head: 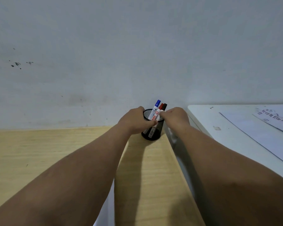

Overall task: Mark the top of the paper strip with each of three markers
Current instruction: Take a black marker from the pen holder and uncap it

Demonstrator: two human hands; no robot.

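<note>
Against a pale wall, a black mesh cup point(151, 128) on the wooden table point(55, 152) is gripped by the left hand point(134, 121). Blue marker point(155, 110), red marker point(159, 110) and black marker point(164, 106) stand inside; the red one is pinched by the right hand point(176, 116). Best drawn straight upward while the cup is steadied

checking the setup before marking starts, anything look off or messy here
Nothing is spilled or broken. The black mesh pen cup stands upright on the pale wooden desk, holding the blue-capped marker, red-capped marker and black-capped marker. Only dark smudges mark the wall.
</note>
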